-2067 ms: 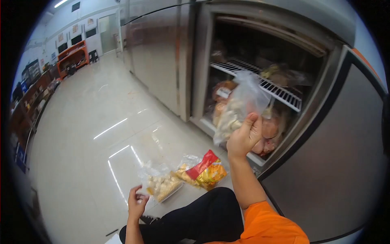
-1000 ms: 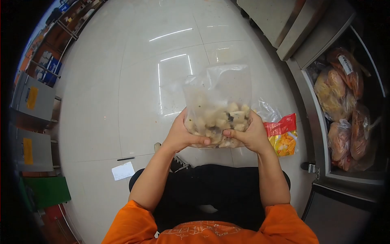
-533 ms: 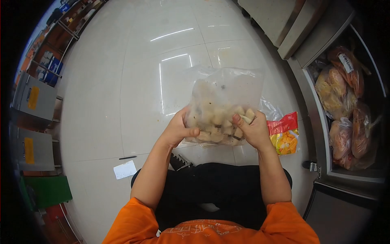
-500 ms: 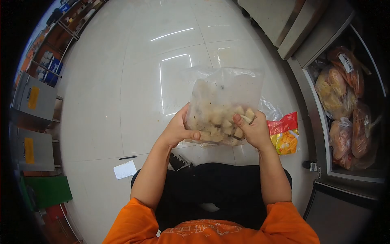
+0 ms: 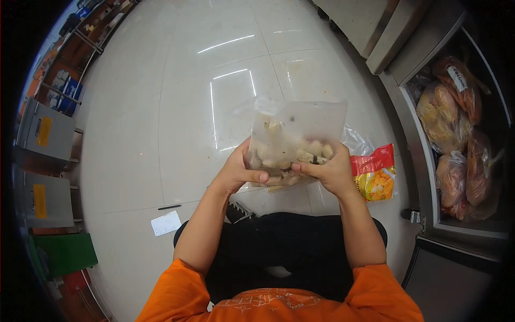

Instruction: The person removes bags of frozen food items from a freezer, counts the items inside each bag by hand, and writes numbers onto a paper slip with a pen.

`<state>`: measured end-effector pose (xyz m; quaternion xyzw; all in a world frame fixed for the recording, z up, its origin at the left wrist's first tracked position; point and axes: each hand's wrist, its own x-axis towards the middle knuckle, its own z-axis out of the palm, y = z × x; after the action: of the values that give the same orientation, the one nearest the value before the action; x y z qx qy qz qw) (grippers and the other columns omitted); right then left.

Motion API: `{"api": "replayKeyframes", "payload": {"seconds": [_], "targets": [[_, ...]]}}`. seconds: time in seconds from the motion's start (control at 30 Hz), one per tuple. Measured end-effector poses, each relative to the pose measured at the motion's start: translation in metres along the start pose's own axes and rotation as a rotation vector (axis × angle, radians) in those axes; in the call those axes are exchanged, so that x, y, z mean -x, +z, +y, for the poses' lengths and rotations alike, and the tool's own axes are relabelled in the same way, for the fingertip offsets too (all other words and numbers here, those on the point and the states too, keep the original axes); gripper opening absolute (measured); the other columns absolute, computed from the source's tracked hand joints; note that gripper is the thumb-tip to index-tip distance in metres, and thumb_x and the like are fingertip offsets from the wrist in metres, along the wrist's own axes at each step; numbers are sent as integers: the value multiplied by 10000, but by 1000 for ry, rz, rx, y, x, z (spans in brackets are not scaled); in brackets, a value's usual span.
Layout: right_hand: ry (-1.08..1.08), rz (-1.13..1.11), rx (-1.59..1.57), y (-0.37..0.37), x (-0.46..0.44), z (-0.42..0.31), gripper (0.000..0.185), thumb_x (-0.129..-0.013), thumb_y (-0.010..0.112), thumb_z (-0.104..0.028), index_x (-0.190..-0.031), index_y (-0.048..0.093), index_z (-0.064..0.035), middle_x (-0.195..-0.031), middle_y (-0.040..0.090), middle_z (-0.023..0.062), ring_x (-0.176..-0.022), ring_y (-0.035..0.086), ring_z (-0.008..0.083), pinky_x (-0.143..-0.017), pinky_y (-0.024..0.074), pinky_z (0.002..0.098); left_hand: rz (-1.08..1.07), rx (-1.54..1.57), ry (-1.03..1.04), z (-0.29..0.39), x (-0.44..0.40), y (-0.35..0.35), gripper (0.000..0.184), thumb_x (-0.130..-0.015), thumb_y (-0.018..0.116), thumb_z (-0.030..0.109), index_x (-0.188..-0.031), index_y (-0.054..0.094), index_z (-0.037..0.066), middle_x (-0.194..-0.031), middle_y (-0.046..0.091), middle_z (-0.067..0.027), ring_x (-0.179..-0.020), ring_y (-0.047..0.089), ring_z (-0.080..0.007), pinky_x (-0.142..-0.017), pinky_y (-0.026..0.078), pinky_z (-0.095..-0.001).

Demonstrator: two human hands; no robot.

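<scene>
A clear, cloudy plastic bag (image 5: 300,129) with pale chunks in its lower part is held up over the floor in front of my knees. My left hand (image 5: 238,170) grips its left side, thumb across the front. On the right side, my right hand (image 5: 330,170) holds the bag with its thumb pressed on the chunks. Both hands' other fingers are hidden behind the bag. Just right of my right hand, a red and yellow packet (image 5: 374,174) lies on the floor, beside a crumpled clear bag (image 5: 357,140).
At the right stands an open fridge (image 5: 424,161) with several bagged meat pieces (image 5: 450,115) inside; its door (image 5: 448,282) is swung out low. A white paper (image 5: 166,223) and a black pen (image 5: 169,206) lie on the floor. A green box (image 5: 64,255) is at the left.
The bag came from the fridge opening in my right hand to the space before me, and my left hand took hold too. Lately its top has tipped down and my right thumb has shifted left.
</scene>
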<state>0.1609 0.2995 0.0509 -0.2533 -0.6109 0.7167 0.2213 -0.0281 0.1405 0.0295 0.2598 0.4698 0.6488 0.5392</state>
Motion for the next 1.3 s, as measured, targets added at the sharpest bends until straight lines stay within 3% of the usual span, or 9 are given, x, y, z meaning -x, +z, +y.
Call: {"api": "replayKeyframes", "payload": {"seconds": [0.07,0.27,0.43,0.63,0.87,0.97,1.07,1.17,1.3], "targets": [[20,8,21,-1,1,-1,630,-681,958,-147,-1185,626,34,-1055,705,85,-974,679,167,-854,566,306,-32,47,73,5,1,7,1008,-578,969,117,-1444,463,17,-1333,621,-89,-1276,563,-219,-1139,395,-388],[-61,-34,76,0,-1,13,620,-723,931,-129,-1223,604,38,-1129,682,93,-1072,650,175,-940,533,321,179,-394,34,8,2,8,759,-633,943,101,-1302,596,10,-1193,692,-80,-1131,650,-214,-1021,497,-366],[-91,-178,-120,-6,-7,15,666,-773,889,-90,-1327,547,50,-1234,653,107,-1140,626,172,-995,512,315,211,-94,91,1,-1,-6,611,-739,916,167,-1246,622,-6,-1143,706,-87,-1086,666,-204,-966,530,-362],[64,-169,-147,-11,-8,14,468,-878,792,-47,-1281,597,88,-1178,695,104,-1057,650,136,-951,526,281,188,136,90,-5,-2,-15,758,-803,873,392,-1352,538,-9,-1263,650,-118,-1169,636,-240,-967,542,-381],[64,-69,-173,-15,-10,28,367,-995,698,-238,-1175,669,80,-1078,724,84,-962,644,98,-844,531,259,-14,344,47,-15,3,-30,935,-847,763,581,-1487,407,0,-1445,528,-158,-1305,558,-301,-1078,491,-470],[78,-74,-241,-14,-9,25,388,-1016,668,-269,-1189,666,78,-1071,723,77,-949,640,88,-841,524,249,-34,381,116,-19,2,-33,1037,-871,602,742,-1561,314,23,-1554,416,-179,-1380,486,-328,-1118,444,-498],[4,-62,-260,-8,-6,16,380,-1031,644,-265,-1205,666,71,-1066,722,69,-944,636,80,-838,517,241,-42,657,94,-25,3,-33,1082,-874,457,835,-1588,279,42,-1604,351,-179,-1412,444,-348,-1154,393,-508],[-64,-60,-210,-8,-6,24,382,-1045,618,-268,-1224,663,67,-1070,722,61,-948,633,79,-841,512,234,-160,820,117,-15,2,-14,931,-956,411,746,-1560,346,41,-1566,415,-180,-1379,478,-356,-1144,399,-508],[-62,-74,-280,-4,-5,31,403,-1051,600,-291,-1231,661,64,-1123,723,83,-997,655,108,-877,518,248,-105,913,101,-32,-5,-25,714,-1035,386,565,-1505,429,30,-1481,509,-193,-1331,520,-350,-1128,411,-515]]}}
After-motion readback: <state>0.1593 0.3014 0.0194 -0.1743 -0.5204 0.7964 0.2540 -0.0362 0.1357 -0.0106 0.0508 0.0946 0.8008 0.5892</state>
